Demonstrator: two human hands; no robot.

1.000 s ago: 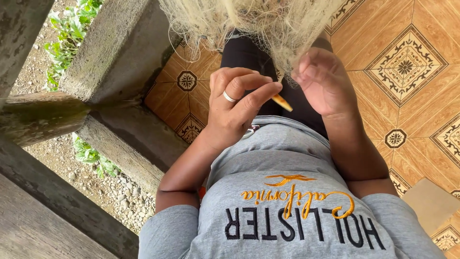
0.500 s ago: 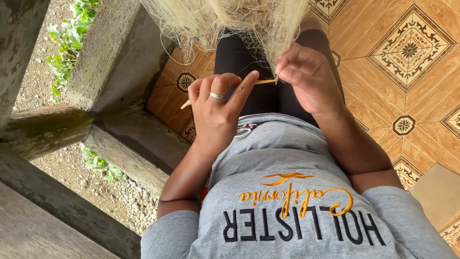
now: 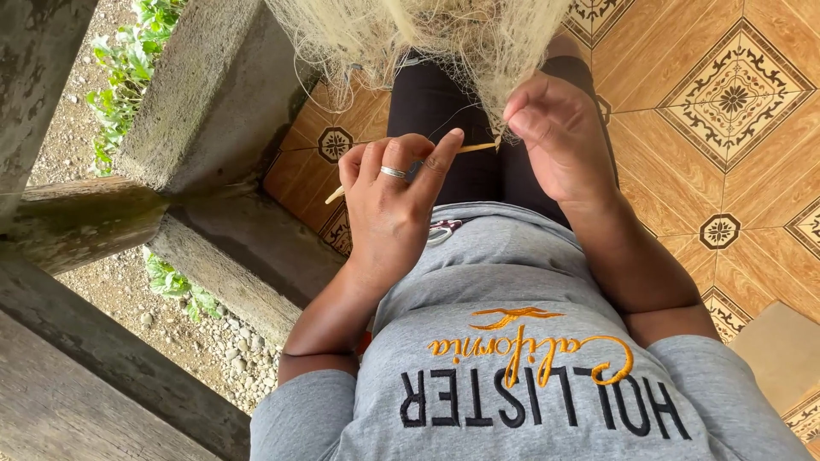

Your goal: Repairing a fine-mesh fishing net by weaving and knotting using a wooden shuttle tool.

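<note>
— Pale netting hangs above both hands; where is it gripped?
— Between the pinched fingertips of the right hand.

— And the thin wooden stick?
— It lies across the curled fingers of the left hand — its tip points at the right fingertips, its other end juts past the ringed finger over the patterned tiles.

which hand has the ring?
The left hand: a silver band sits on one finger, and it holds the thin wooden stick. The right hand, pinching the pale netting, shows no ring.
</note>
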